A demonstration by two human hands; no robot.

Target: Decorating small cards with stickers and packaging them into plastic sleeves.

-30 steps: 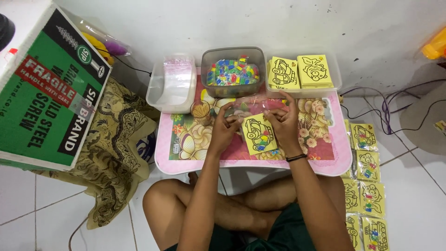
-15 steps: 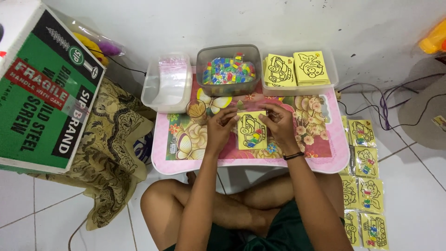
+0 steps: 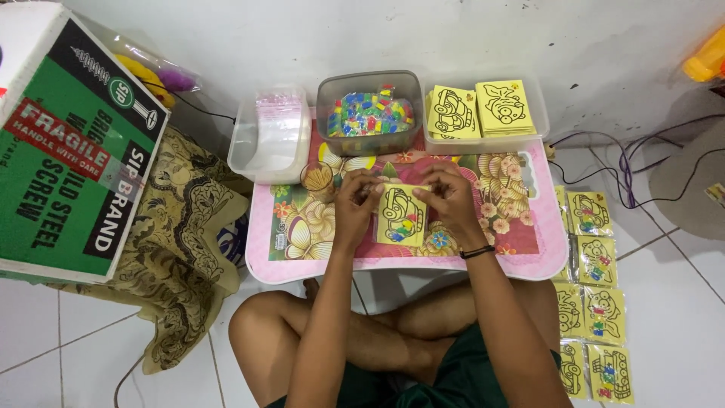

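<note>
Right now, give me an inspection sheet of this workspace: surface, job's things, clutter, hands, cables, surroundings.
Surface: pink floral lap table on a white tile floor.
Job's things: yellow picture card in a clear sleeve; card stacks in tray; tub of coloured pieces; tub of clear bags; small cup.
Clutter: finished packets in rows on the floor, beside the table.
Hands: left hand and right hand both grip the card's upper edge.
Cables: dark cords trailing on the floor.
Surroundings: green cardboard box, patterned cloth, white wall.
</note>
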